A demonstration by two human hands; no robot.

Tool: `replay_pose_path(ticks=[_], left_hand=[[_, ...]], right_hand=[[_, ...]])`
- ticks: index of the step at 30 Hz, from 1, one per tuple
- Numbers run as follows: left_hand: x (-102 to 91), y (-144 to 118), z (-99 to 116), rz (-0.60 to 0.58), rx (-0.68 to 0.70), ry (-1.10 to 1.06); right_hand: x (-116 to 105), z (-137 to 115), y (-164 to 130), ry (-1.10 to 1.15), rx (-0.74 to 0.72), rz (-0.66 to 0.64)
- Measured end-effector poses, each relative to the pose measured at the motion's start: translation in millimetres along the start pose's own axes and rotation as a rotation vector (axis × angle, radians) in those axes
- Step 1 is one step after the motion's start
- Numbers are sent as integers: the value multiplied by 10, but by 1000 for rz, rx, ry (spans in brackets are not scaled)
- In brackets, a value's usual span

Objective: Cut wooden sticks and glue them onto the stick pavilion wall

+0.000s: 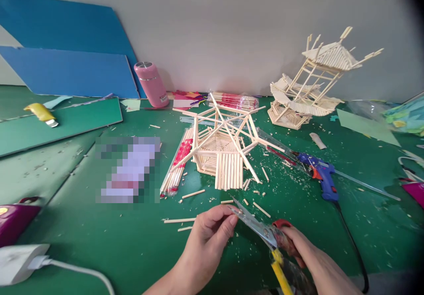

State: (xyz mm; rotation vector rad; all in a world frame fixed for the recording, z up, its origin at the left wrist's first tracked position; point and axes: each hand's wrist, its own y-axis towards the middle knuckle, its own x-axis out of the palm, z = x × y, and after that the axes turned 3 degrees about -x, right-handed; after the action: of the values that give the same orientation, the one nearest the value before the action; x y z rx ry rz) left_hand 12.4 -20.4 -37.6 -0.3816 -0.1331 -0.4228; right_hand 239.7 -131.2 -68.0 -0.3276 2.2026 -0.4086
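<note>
My right hand (300,248) grips a pair of cutters (261,228) with red and yellow handles, the metal blades pointing up and left. My left hand (208,237) has its fingertips pinched at the blade tips; whatever small piece it holds there is too small to see clearly. Just beyond lies an unfinished wooden stick model (222,147) with a slatted roof panel. Loose stick pieces (194,194) and sawdust are scattered on the green mat (99,242) around it.
A finished stick pavilion (311,87) stands at the back right. A blue glue gun (319,173) lies right of the model, its cord running toward me. A pink bottle (151,84), bundled sticks (177,167), blue boards (66,56) and a white charger (20,264) are also around.
</note>
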Motion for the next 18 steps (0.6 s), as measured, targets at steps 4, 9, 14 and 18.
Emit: replay_pose_path(ticks=[4, 9, 14, 18], left_hand=[[-1, -5, 7, -25, 17, 44], [1, -9, 4, -26, 29, 71], [-17, -13, 10, -50, 52, 95], [-31, -19, 14, -75, 72, 96]], right_hand=[[28, 3, 17, -2, -30, -7], [5, -62, 30, 50, -66, 46], [-49, -189, 32, -10, -73, 12], [-26, -219, -5, -16, -87, 64]])
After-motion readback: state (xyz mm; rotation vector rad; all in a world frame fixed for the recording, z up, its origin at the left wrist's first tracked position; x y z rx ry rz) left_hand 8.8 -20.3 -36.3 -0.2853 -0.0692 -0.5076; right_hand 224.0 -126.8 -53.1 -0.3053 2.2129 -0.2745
